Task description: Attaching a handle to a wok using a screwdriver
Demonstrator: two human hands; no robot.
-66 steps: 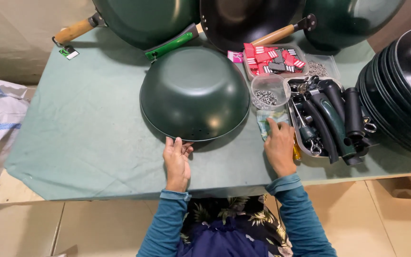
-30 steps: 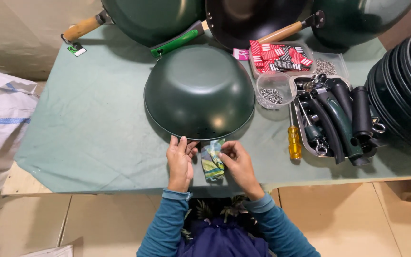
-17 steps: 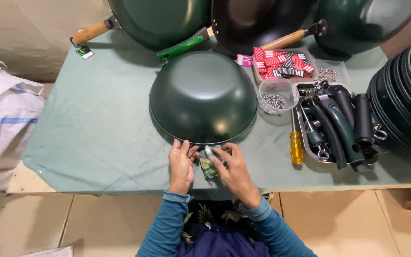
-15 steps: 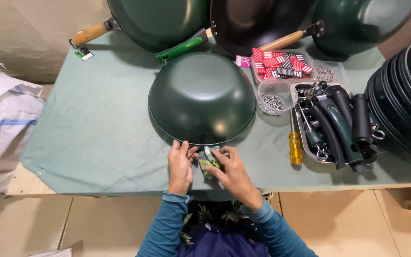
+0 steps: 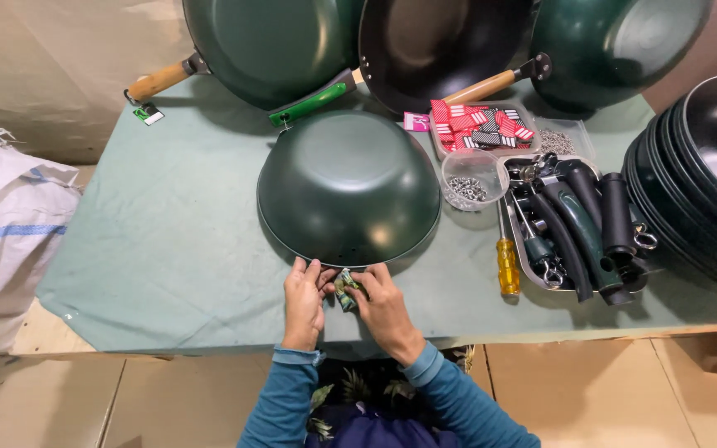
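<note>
Both hands now meet at the near rim of the upturned green wok (image 5: pixel 348 189): the right hand (image 5: pixel 385 305), back from the right-side trays, pinches a small packet (image 5: pixel 345 290); left hand (image 5: pixel 303 300) fingers steady it on the tabletop (image 5: pixel 168 241).

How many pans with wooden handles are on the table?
2. A dark green wok with a light wooden handle leans at the back left; a black wok with a wooden handle leans at the back centre. More may be hidden.
</note>
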